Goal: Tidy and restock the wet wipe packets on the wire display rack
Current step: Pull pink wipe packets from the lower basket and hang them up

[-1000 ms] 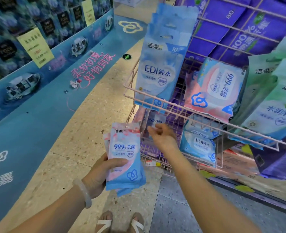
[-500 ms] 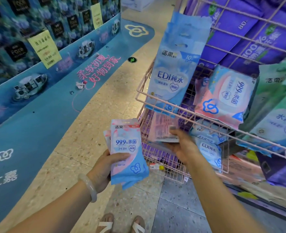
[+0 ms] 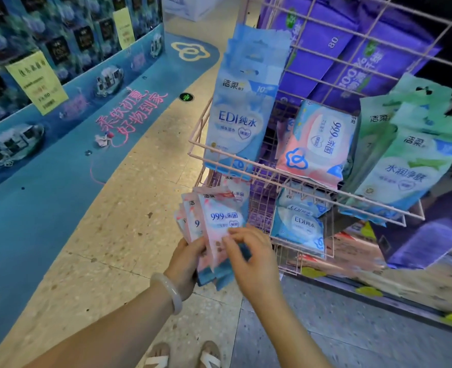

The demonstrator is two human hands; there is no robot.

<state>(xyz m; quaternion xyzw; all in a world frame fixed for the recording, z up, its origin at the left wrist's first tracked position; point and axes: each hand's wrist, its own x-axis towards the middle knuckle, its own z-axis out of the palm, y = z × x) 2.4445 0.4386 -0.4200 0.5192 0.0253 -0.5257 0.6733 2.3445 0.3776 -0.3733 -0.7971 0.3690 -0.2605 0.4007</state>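
A small bunch of pink "99.9" wipe packets (image 3: 214,229) is held out in front of the pink wire rack (image 3: 246,166), just below the front left corner of its top basket. The bunch is fanned out a little, with the tops up and the blue bottoms down.

The left hand (image 3: 186,257) is wrapped round the lower part of the bunch from the left side, and its fingers are closed on the packets. A pale bangle (image 3: 170,290) is worn on that wrist. The right hand (image 3: 248,258) is laid on the front packet, low down. Its fingertips (image 3: 231,235) are bent and close together and are pressed on the front of that packet. It cannot be told if the packet is pinched or only touched.

In the top basket, tall blue "EDI" packets (image 3: 239,120) are stood up at the left corner. A fat pink "99.9" pack (image 3: 317,144) is leaned in the middle, and green packets (image 3: 408,166) are leaned at the right end. In the lower basket, blue "EDI" packs (image 3: 299,221) are lain near the front edge.

The small packets look light, soft and bendy, with a shiny skin that may be slippery. A loose bunch like this could slide apart and be dropped. Each one is best taken by a side edge or by the flat sealed top, with a thumb in front and fingers behind. A hard squeeze in the middle is not needed, as the damp wipes inside would only be squashed.
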